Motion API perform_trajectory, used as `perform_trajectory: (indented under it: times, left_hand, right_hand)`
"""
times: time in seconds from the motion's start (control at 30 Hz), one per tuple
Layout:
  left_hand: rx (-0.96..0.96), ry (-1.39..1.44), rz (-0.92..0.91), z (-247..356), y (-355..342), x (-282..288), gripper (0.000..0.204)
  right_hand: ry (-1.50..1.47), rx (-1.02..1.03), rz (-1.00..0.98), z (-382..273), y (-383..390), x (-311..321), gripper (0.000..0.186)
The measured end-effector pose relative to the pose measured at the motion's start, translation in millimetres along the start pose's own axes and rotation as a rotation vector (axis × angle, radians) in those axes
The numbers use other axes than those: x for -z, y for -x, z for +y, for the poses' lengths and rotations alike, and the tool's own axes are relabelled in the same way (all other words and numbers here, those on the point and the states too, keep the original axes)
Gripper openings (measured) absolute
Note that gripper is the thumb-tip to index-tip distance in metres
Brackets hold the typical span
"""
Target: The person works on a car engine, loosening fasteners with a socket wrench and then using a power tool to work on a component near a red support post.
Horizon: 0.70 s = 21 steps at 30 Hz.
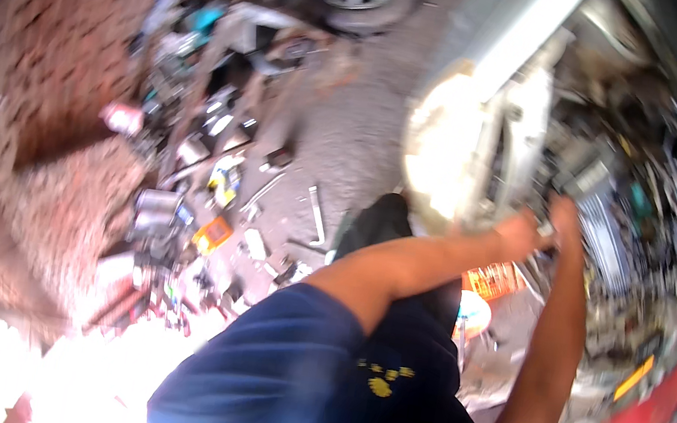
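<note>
Dirt ground [349, 139] strewn with scrap, and two bare hands meeting just left of the ribbed metal cover [608, 245] in a vehicle's open bay.
Close by that cover's left side, the left hand [517, 235] looks curled and the right hand [562, 219] bends in beside it; motion blur hides how far either is closed, and I cannot tell which, if any, grips the small piece [546, 234] between them, also left of the cover. A weak hold there could let the piece drop among the crowded machinery, or a sudden slip could bang knuckles on metal. Glare off the pale bodywork [447, 149], farther left of the cover, could cause a misjudged reach. A long metal tool [317, 213], well left of the cover, could trip a shifting foot.
</note>
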<state>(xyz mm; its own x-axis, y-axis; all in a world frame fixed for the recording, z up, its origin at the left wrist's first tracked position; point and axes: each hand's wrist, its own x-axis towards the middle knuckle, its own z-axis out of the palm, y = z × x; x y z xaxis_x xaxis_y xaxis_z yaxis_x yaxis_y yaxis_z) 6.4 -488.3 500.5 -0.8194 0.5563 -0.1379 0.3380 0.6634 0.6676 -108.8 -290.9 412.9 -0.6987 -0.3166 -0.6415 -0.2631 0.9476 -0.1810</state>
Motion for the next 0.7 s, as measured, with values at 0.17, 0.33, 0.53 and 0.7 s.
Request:
perform_trajectory:
  times: [0.17, 0.33, 0.53, 0.7]
  left_hand:
    - [0.018, -0.089, 0.212, -13, -7, -31, 0.028]
    - [-0.046, -0.182, 0.191, -1, 2, -14, 0.032]
    - [0.023, 0.035, -0.016, -17, 1, 11, 0.052]
    - [-0.075, -0.202, 0.029, -9, 2, 17, 0.025]
  right_hand:
    - [0.161, -0.117, 0.126, -55, 8, 46, 0.043]
    - [0.031, -0.184, 0.094, -57, 10, 40, 0.051]
    - [-0.266, -0.295, 0.012, -58, 12, 52, 0.049]
    - [0.182, -0.337, 0.032, -98, 37, 81, 0.042]
